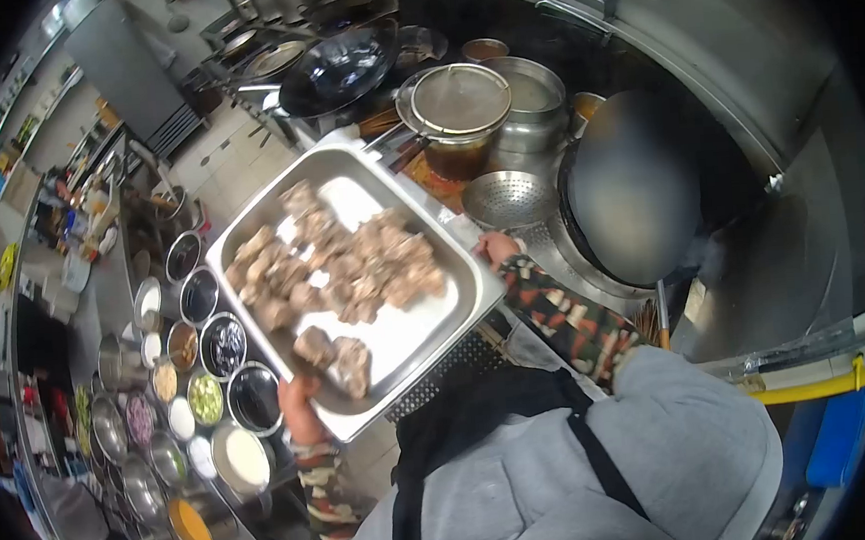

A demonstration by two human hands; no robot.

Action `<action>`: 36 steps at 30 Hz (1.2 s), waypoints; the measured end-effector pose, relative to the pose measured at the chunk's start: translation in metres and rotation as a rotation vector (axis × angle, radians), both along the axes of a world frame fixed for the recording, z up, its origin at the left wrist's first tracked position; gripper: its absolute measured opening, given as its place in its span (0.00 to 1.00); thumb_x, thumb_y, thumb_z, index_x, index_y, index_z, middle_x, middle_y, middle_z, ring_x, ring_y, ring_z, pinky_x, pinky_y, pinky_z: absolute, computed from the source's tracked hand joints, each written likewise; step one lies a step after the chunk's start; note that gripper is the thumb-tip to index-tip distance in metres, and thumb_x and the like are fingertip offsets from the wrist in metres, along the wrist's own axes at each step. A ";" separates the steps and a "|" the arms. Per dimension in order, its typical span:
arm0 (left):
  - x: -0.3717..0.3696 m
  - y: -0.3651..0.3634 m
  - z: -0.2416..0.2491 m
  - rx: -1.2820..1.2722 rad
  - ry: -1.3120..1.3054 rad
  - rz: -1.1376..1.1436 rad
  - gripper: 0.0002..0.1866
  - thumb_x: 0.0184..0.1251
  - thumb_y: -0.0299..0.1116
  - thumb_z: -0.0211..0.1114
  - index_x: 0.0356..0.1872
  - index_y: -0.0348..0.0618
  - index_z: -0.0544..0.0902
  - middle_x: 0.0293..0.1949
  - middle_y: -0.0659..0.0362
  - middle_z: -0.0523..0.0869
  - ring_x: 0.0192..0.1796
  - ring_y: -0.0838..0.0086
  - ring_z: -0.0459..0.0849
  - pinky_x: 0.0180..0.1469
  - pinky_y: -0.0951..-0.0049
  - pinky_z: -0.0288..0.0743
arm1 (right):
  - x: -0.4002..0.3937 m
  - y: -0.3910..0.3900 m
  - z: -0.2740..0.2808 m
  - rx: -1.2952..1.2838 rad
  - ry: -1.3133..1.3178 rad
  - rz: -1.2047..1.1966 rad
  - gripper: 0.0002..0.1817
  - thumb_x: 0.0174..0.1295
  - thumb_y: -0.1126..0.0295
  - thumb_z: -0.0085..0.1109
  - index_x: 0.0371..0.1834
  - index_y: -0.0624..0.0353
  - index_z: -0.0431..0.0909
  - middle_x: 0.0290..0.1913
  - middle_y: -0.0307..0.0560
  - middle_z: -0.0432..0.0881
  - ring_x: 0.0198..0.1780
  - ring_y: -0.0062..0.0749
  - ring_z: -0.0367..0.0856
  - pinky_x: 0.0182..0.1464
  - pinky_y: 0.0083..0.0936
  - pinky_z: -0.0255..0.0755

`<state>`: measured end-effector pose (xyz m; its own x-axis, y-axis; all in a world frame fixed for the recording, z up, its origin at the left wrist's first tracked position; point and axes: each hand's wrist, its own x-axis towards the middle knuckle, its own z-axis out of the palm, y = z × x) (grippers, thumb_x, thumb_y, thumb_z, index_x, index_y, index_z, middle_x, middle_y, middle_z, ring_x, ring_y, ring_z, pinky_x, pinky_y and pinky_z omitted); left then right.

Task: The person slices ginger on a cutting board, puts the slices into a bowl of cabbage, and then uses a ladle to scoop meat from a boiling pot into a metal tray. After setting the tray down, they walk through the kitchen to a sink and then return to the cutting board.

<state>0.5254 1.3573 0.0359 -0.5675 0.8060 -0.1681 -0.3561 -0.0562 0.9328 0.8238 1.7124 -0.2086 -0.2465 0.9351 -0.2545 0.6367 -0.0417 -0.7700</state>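
A rectangular stainless steel tray (406, 324) is held up, tilted, in front of my body. Brown chunks of meat (392, 258) lie in it, with two pieces apart at the near corner. My left hand (304, 409) is closed round the rim at that near left corner. On the right side, my right hand (496, 248) grips the rim, its fingers partly hidden. Just beyond this hand sits a perforated metal strainer bowl (510, 197). To its right is a large wok (628, 196), its contents blurred by steam.
At the back, a fine mesh strainer (461, 97) rests over a pot, beside a steel pot (532, 90). A dark wok (338, 71) stands farther back. On the left, a counter carries several bowls, including chopped green vegetables (205, 398) and a creamy white food (248, 456).
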 end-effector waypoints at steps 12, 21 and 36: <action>0.172 -0.333 -0.037 -0.074 -0.217 0.943 0.18 0.50 0.22 0.52 0.45 0.29 0.77 0.34 0.57 0.81 0.33 0.72 0.82 0.37 0.73 0.80 | -0.016 -0.192 0.059 -0.990 0.996 -0.088 0.65 0.58 0.30 0.54 0.75 0.72 0.29 0.76 0.69 0.46 0.78 0.55 0.49 0.75 0.45 0.52; 0.290 -0.510 -0.073 0.096 -0.379 1.526 0.13 0.49 0.25 0.55 0.37 0.31 0.79 0.31 0.55 0.81 0.31 0.70 0.83 0.36 0.69 0.81 | -0.051 -0.273 0.052 -0.856 0.442 0.278 0.37 0.67 0.46 0.55 0.67 0.63 0.61 0.60 0.56 0.76 0.58 0.45 0.79 0.56 0.38 0.76; 0.225 -0.911 -0.196 0.380 -0.342 1.904 0.06 0.50 0.26 0.54 0.29 0.35 0.74 0.30 0.54 0.77 0.30 0.63 0.81 0.37 0.63 0.81 | -0.217 -0.717 0.116 -0.595 -0.163 1.495 0.19 0.64 0.68 0.63 0.54 0.66 0.74 0.45 0.48 0.82 0.40 0.28 0.83 0.37 0.23 0.79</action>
